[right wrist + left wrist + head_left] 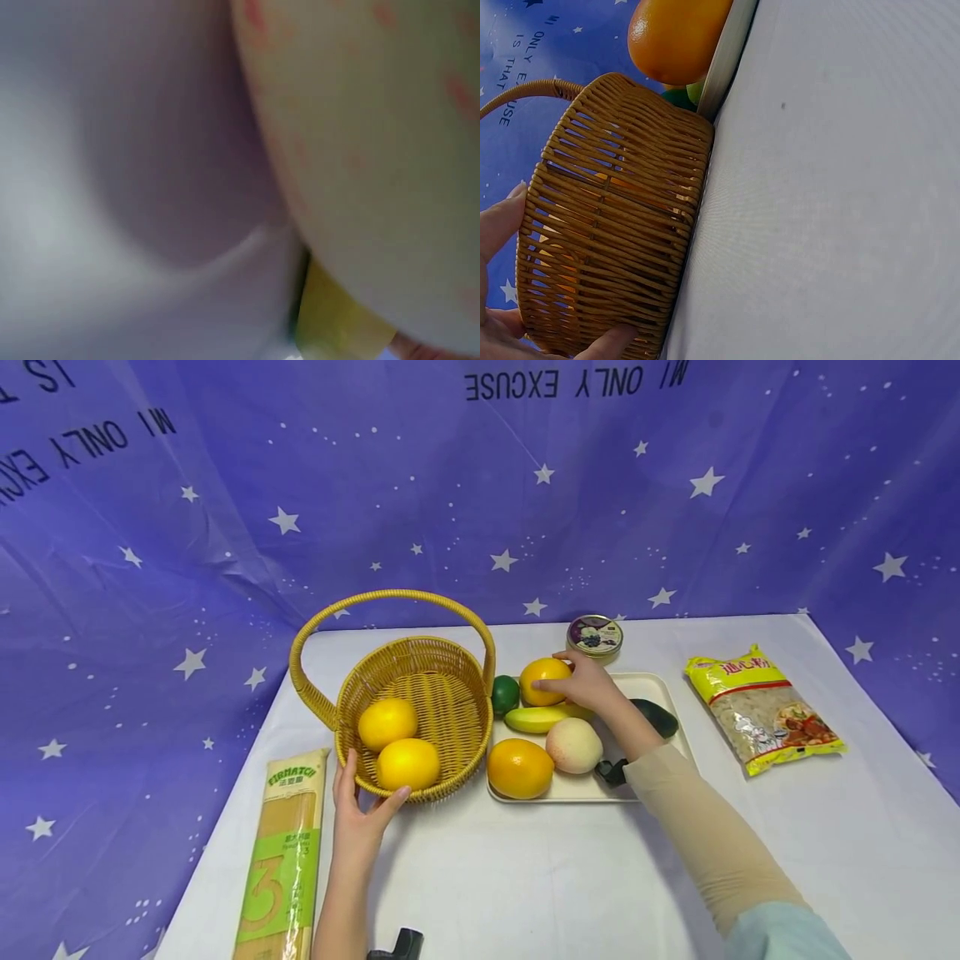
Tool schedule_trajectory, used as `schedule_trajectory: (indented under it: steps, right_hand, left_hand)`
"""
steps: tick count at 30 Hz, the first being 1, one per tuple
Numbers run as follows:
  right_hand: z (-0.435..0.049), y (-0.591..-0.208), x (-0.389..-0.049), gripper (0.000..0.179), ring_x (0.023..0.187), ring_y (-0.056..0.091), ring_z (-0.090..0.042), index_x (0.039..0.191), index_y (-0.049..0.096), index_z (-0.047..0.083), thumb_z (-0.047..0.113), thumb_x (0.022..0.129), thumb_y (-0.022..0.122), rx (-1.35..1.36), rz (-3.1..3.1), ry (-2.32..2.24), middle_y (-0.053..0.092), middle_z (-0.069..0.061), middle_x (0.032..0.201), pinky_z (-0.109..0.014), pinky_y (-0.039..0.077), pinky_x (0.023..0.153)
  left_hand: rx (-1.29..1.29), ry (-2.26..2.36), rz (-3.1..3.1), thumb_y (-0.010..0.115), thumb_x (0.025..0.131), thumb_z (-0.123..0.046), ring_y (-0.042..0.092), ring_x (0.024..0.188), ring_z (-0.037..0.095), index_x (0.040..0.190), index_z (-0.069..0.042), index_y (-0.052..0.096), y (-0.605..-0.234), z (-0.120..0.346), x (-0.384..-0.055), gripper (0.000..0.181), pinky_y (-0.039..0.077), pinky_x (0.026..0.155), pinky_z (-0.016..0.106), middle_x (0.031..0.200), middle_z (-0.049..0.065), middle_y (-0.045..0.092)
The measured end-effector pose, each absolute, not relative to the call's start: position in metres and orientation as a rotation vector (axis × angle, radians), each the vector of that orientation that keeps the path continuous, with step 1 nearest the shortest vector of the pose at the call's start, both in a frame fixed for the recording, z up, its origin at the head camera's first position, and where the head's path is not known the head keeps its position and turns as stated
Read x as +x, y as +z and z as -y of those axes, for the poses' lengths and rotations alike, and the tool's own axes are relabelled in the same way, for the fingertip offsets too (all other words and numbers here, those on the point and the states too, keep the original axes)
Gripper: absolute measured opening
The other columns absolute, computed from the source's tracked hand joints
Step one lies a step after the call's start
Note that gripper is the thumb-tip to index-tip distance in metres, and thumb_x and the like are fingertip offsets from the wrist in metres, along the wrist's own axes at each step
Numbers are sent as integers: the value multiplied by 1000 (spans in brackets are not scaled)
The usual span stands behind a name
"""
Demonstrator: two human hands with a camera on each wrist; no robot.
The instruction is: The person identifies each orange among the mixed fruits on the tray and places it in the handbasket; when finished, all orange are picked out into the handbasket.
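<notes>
Two yellow-orange round fruits (408,764) lie in the front left of a wicker basket (480,739) with a tall hoop handle. My left hand (358,827) holds the basket's near side, its thumb and fingers spread at the rim and wall. In the left wrist view, fingertips (615,341) touch the woven wall. At the back of a cream tray (585,800), my right hand (588,683) grips an orange (543,680) between thumb and fingers. Around it on the tray are a banana (534,719), a green fruit (505,693), a peach (574,746) and another orange (520,768).
A dark green avocado-like item (656,718) lies at the tray's right side. Behind the tray stands a round tin (595,637). A bag of pasta (765,710) lies far right, and a spaghetti packet (281,852) lies left of the basket. A starry purple cloth (420,485) hangs behind.
</notes>
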State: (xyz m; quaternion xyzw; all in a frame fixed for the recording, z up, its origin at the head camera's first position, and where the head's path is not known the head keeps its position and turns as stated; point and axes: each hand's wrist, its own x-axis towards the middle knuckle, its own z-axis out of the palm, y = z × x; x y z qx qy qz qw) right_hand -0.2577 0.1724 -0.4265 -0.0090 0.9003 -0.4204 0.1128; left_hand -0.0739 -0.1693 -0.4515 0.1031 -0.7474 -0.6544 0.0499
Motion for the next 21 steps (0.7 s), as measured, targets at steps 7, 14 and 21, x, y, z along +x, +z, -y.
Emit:
schedule_trajectory:
  steps: [7, 14, 21]
  right_hand:
    - [-178, -419, -251, 81, 101, 56, -31, 143, 43, 10, 46, 79, 77, 5, -2554, -1448, 45, -20, 133, -35, 56, 77]
    - [-177, -399, -238, 86, 105, 53, -32, 144, 42, 14, 50, 76, 78, -69, -2555, -1532, 46, -17, 133, -41, 52, 85]
    - [-162, -378, -219, 77, 107, 52, -30, 141, 48, 16, 43, 77, 80, -235, -2561, -1602, 54, -11, 125, -42, 50, 86]
  left_hand:
    - [331, -1996, 2271, 77, 83, -10, 8, 144, 28, 157, -20, 11, -452, 167, -74, 99, 32, 109, 47, 160, 3, -5]
    - [333, -1980, 2280, 78, 83, -12, 8, 144, 28, 157, -21, 11, -452, 168, -74, 100, 31, 109, 48, 160, 2, -5]
    - [344, -1992, 2274, 78, 82, -11, 7, 144, 25, 157, -21, 11, -452, 170, -74, 100, 31, 110, 47, 159, 1, -4]
